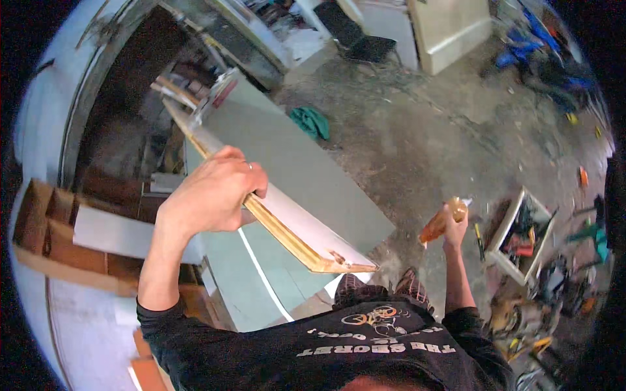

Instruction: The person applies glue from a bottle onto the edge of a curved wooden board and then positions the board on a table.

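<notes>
My left hand (207, 192) is closed over the edge of a long board (297, 221) with a white face and a bare wooden edge. The board slants from the far left toward my body, its near end chipped and stained. Off to the right, my right hand (458, 231) is wrapped round a small bottle (433, 228) of amber colour, tilted downward and apart from the board. Below the board lie a grey-green panel (306, 169) and a paler green panel (244, 293).
A wooden box frame (502, 228) with tools in it stands on the floor at the right, beside machine parts (521, 316). Brown shelving (59, 225) is at the left. A green cloth (309, 122) lies past the panel; a black chair (355, 39) stands farther back.
</notes>
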The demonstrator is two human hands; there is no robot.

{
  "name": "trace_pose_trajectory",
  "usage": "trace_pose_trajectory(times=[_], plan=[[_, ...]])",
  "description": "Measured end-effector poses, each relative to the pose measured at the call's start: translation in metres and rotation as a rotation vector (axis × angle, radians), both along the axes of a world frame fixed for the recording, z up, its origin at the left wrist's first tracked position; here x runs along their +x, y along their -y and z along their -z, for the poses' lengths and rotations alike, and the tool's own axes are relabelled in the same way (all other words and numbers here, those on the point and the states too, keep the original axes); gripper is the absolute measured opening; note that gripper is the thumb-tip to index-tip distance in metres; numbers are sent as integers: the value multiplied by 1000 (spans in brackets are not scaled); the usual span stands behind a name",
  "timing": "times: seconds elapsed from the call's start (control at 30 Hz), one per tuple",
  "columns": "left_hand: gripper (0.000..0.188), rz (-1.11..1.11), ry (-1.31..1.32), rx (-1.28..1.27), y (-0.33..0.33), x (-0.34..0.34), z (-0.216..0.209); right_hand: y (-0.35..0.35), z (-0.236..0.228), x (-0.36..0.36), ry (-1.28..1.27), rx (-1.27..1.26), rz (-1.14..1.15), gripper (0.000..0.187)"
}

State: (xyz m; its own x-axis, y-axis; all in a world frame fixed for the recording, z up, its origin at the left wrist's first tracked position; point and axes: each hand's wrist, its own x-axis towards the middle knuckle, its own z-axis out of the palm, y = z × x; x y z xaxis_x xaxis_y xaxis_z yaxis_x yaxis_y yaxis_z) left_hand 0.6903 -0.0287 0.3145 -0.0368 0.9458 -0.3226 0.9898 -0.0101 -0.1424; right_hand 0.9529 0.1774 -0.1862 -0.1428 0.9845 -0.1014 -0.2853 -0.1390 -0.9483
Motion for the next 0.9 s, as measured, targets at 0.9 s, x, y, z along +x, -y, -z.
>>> trace_pose_trajectory(times=[0.9], plan=[[11,-179,-365,225,39,52,24,21,-84,-344,1404,2143,-1634,44]])
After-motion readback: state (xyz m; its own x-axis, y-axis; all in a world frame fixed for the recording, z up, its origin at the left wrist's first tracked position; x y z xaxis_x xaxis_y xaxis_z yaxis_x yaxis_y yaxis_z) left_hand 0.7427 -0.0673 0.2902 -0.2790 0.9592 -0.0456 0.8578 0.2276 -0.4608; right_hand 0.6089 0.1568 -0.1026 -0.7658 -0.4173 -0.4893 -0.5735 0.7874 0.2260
